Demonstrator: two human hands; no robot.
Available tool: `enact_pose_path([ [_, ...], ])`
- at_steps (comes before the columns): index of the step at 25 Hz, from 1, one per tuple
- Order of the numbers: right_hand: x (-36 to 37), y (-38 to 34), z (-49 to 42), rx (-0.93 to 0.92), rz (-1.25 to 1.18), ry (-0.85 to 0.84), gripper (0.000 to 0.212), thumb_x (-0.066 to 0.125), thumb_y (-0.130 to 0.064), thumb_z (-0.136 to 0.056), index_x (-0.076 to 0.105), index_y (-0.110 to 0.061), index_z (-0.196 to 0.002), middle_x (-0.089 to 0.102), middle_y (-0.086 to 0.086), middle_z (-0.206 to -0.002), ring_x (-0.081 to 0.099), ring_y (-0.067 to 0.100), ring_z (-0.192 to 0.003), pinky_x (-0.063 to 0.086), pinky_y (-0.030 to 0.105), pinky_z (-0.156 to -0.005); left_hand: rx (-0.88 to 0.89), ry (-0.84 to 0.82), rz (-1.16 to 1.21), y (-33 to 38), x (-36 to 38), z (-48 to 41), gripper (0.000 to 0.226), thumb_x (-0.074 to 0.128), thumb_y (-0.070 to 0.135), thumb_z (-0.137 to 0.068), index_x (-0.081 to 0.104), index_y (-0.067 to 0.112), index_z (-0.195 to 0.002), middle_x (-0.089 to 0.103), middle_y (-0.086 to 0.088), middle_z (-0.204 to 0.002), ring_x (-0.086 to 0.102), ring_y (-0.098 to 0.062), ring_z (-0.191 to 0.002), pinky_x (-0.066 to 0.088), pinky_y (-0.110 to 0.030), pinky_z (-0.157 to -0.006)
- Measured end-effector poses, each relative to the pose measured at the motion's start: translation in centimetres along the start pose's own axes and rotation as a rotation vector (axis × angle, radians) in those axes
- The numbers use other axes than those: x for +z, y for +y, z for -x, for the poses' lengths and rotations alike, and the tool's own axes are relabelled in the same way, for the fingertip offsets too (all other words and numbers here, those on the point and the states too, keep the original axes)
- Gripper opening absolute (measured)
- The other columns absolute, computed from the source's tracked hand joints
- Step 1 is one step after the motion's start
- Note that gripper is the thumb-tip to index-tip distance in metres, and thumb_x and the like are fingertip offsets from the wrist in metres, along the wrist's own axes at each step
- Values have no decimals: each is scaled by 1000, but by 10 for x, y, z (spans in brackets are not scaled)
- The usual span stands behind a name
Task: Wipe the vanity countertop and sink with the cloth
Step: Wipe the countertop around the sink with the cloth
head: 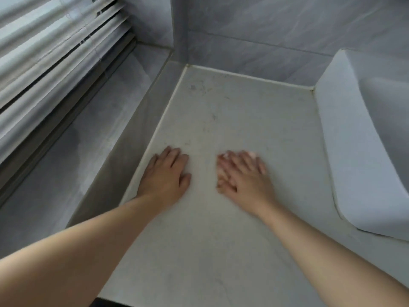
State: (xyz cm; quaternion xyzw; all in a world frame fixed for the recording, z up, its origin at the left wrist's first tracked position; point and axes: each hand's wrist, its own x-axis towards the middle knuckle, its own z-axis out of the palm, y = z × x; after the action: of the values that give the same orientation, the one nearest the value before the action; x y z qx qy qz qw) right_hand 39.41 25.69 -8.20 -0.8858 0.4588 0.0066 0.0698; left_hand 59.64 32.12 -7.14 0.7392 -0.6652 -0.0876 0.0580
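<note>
Resting flat: both hands lie palm-down on the vanity countertop (221,229), forearms entering from the bottom corners of the frame.
Left hand (164,176): lower centre-left, beside the countertop's left edge; fingers together, narrow, holding nothing that shows.
Right hand (243,173): lower centre, well apart from the left; blurred, fingers spread wide and pressed down.
Cloth (222,165): cannot tell for certain; a pale, smeared patch shows under and just past the right fingertips, too blurred to name.
Countertop surface: off-white, faint grey scuffs and specks toward its far end, centre of frame; a pale caulk line runs along its left and far edges.
Sink (363,151): white, rounded basin along the right side of the frame, its outer wall meeting the countertop's right edge; both hands apart from it.
Wall tiles (276,36): grey, marbled, upper centre and upper right.
Window blinds (55,52): white slats, upper left.
Window sill (73,156): grey ledge at left, beside the countertop.
</note>
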Motion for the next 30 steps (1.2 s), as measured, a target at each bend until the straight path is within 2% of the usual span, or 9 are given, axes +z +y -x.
enact_pose_path([
  [2, -1, 47, -3, 350, 21, 75, 68, 21, -62, -84, 27, -34, -145, 23, -4, -155, 18, 23, -142, 8, 49, -113, -14, -60, -59, -4, 2, -26, 59, 29, 50, -93, 20, 26, -146, 8, 2, -157, 0, -16, -144, 1, -35, -115],
  [5, -5, 75, -14, 749, -27, 114, 60, 30, -52, -92, 23, -28, -146, 19, 0, -157, 14, 27, -142, 7, 52, -114, -72, -78, -48, -14, -2, -56, 64, 31, 54, -93, 14, 26, -147, 2, 3, -157, -3, -15, -144, 2, -34, -115],
  [7, -1, 50, -26, 652, -40, 108, 66, 22, -55, -88, 20, -26, -148, 16, 1, -158, 12, 28, -144, 2, 50, -115, -84, -68, -78, -18, 0, -62, 70, 21, 62, -89, 13, 24, -148, 4, 1, -158, -1, -17, -144, 3, -36, -115],
  [11, -2, 32, -40, 76, 0, 18, 84, 6, -64, -73, 20, -30, -148, 17, -6, -158, 11, 21, -145, 0, 43, -115, -61, 29, -131, -13, 7, -56, 91, -4, 65, -70, 16, 22, -148, 11, -2, -157, 5, -20, -144, 3, -38, -115],
  [16, -21, 119, -84, 820, -66, 92, 65, 29, -50, -93, 18, -19, -149, 15, 5, -158, 11, 30, -143, 5, 50, -116, -83, 66, -150, -14, 10, -59, 87, 5, 63, -74, 22, 19, -147, 19, -4, -155, 13, -22, -143, 4, -38, -114],
  [17, -23, 112, -101, 857, -70, 89, 66, 28, -49, -94, 16, -17, -150, 13, 7, -158, 9, 31, -144, 3, 50, -116, -81, 71, -164, -14, 11, -60, 85, 9, 63, -76, 26, 18, -146, 23, -5, -154, 17, -23, -142, 5, -37, -113],
  [24, -11, -27, -173, -72, -75, 4, 61, 30, -46, -96, 10, -28, -150, 7, -5, -159, 2, 22, -146, -4, 42, -116, -71, 79, -201, -16, 14, -60, 76, 27, 56, -82, 42, 6, -137, 42, -13, -143, 37, -29, -133, 14, -39, -107],
  [26, -14, 10, -173, 28, -70, 12, 63, 33, -48, -95, 10, -27, -150, 7, -4, -159, 4, 23, -146, -2, 42, -116, -67, 90, -204, -16, 14, -60, 76, 28, 55, -82, 43, 5, -137, 43, -13, -143, 38, -29, -133, 16, -40, -107],
  [30, -18, 85, -152, 683, -72, 100, 66, 29, -48, -95, 11, -18, -151, 9, 4, -159, 6, 29, -145, -3, 46, -117, -63, 102, -193, -14, 13, -59, 75, 30, 53, -82, 47, 2, -133, 47, -16, -138, 42, -33, -130, 20, -43, -105],
])
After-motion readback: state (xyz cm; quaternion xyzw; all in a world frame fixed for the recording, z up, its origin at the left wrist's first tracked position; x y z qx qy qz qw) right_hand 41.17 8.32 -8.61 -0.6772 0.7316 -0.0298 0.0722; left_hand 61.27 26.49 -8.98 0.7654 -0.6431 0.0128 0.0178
